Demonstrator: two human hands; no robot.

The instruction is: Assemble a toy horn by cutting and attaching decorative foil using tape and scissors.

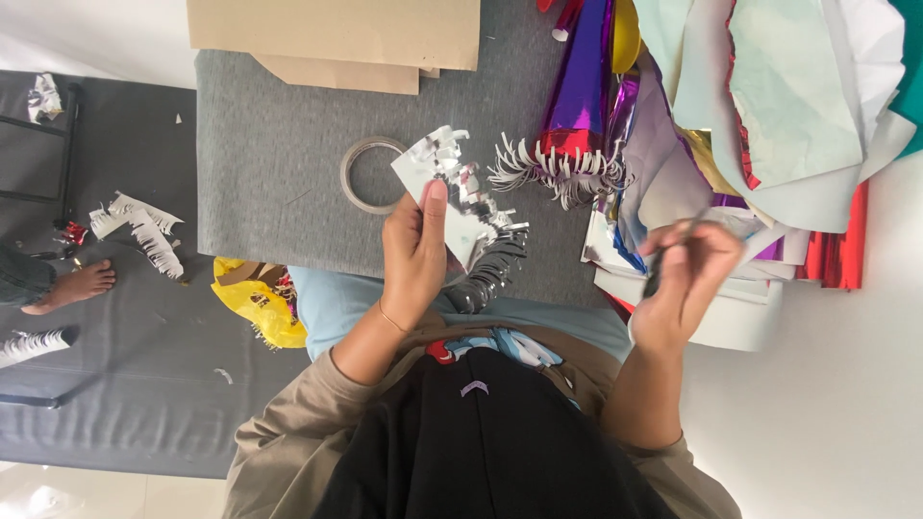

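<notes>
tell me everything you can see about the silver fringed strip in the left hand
The silver fringed strip looks like thin shiny foil paper with a plain white band along one side and narrow cut fringes along the other. The fringes curl and catch the light. It is held up above the grey mat, tilted, its lower end trailing down toward the person's lap. The left hand pinches it, thumb on the white band. The right hand is apart from it.

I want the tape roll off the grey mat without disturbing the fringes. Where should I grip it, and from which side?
Pinch the tape roll's far-left rim from above, one finger inside the ring. It lies flat on the grey mat, with bare mat on that side; its right edge sits by the silver fringe strip in the left hand.
</notes>
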